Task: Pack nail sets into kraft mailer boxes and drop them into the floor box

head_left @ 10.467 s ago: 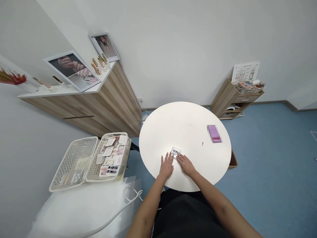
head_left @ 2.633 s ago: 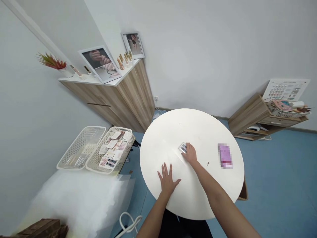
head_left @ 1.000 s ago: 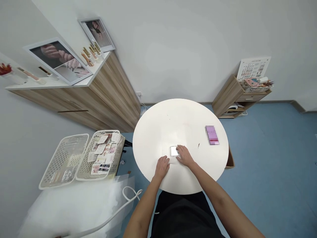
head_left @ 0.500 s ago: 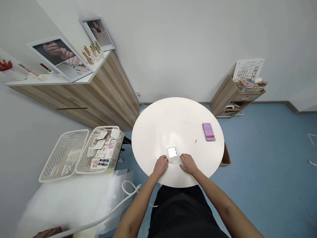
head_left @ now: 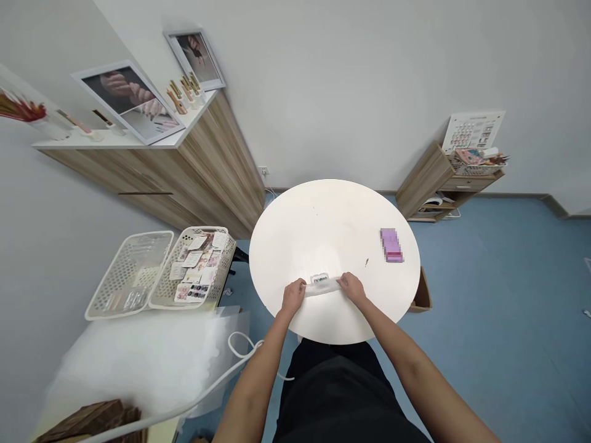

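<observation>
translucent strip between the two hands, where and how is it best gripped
Probably by both ends, pinched between thumb and fingers from the left and right: the translucent strip runs long and narrow from the left hand to the right hand, which hold it there. The far side looks worse, since the small case sits close along it.

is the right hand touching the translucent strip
Touching. The head view shows the right hand gripping one end of the translucent strip, with the left hand at the other end.
</observation>
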The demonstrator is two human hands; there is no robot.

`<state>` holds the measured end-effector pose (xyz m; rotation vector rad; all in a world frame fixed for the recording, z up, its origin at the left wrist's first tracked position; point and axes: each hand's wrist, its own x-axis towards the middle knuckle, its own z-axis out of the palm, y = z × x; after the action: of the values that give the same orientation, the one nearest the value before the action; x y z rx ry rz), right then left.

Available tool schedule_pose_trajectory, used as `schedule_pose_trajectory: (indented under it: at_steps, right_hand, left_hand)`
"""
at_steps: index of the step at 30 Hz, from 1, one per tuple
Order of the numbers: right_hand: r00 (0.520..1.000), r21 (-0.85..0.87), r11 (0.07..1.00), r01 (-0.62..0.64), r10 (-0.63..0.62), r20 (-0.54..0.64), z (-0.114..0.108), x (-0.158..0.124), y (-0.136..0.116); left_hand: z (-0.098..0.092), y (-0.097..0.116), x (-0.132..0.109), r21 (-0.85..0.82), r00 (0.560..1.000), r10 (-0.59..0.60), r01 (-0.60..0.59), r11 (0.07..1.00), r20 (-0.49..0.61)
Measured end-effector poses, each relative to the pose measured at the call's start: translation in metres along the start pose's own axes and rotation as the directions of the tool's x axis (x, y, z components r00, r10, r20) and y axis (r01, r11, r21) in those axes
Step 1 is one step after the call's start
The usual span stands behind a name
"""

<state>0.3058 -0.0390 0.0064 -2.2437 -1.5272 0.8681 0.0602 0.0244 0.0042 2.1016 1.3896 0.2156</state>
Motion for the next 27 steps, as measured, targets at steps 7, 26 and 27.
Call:
schedule_pose_trajectory:
  at_steps: [7,26,27]
  right_hand:
    - [0.999,-0.225,0.973,-0.045,0.045,-0.008,0.004,0.013,-0.007]
    - [0.917,-0.416,0.85,0.323,-0.389,-0.083,0.01,0.005,-0.009]
    - [0.871,-0.425,0.792,0.438,-0.491,-0.019,0.011,0.003,-0.01]
  left_hand:
    - [0.008,0.0,0.002,0.096,0.993,-0.091,0.097,0.991,-0.071]
    - [0.066,0.003,-0.01,0.418,0.907,0.409,-0.336,0.844,-0.097]
    - [0.066,0.002,-0.008,0.437,0.908,0.409,-0.333,0.835,-0.091]
